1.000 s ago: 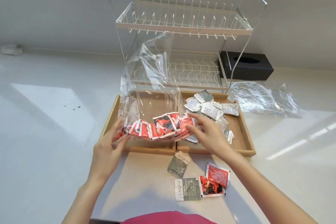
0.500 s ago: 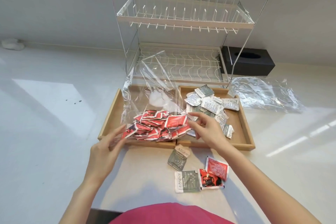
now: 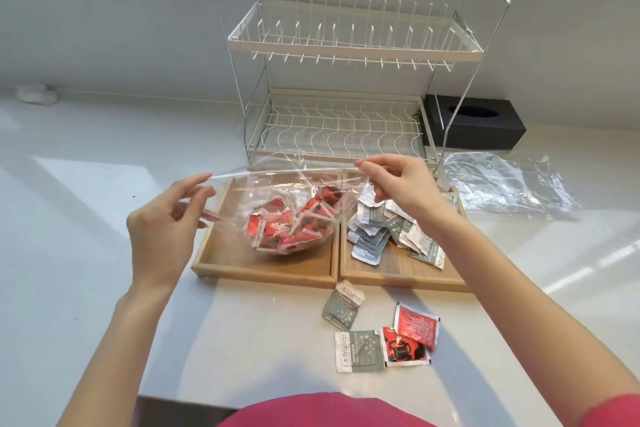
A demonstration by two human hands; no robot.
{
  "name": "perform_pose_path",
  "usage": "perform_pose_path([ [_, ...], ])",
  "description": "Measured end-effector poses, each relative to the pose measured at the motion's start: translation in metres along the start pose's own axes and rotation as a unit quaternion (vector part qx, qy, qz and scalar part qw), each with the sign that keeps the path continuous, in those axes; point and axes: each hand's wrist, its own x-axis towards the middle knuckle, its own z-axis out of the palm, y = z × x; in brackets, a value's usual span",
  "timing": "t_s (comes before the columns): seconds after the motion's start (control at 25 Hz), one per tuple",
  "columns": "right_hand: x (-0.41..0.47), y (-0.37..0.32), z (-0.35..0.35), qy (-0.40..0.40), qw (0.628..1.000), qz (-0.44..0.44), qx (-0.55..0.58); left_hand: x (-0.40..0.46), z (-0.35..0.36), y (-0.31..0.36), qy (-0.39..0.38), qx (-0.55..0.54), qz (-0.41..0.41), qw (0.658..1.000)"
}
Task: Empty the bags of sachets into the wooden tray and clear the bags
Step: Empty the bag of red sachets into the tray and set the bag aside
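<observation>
Both forearms reach forward, raised left hand and right hand held apart, fingers pinched.

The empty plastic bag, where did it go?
The empty plastic bag lies flat on the counter at the right of the head view, beside the wooden tray and in front of the black box.

Home kitchen counter: wire dish rack, black tissue box, window ledge behind.

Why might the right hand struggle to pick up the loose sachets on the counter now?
Probably can't yet: the right hand pinches the clear bag above the tray; nothing covers the loose sachets.
</observation>
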Motion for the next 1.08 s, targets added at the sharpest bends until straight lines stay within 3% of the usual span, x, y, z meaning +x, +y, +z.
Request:
perform_pose_path([
  [0.36, 0.028, -0.06, -0.018, 0.02, 0.998, -0.067, 0.004, 0.053, -0.02, 0.03, 0.019, -0.021, 0.089, 0.996],
  [0.72, 0.043, -0.12, -0.03, 0.028, 0.989, -0.146, 0.006, 0.097, -0.046, 0.074, 0.08, -0.058, 0.116, 0.988],
  [1.08, 0.043, -0.149, -0.067, 0.082, 0.968, -0.238, -0.002, 0.114, -0.042, 0.099, 0.067, -0.066, 0.2, 0.975],
])
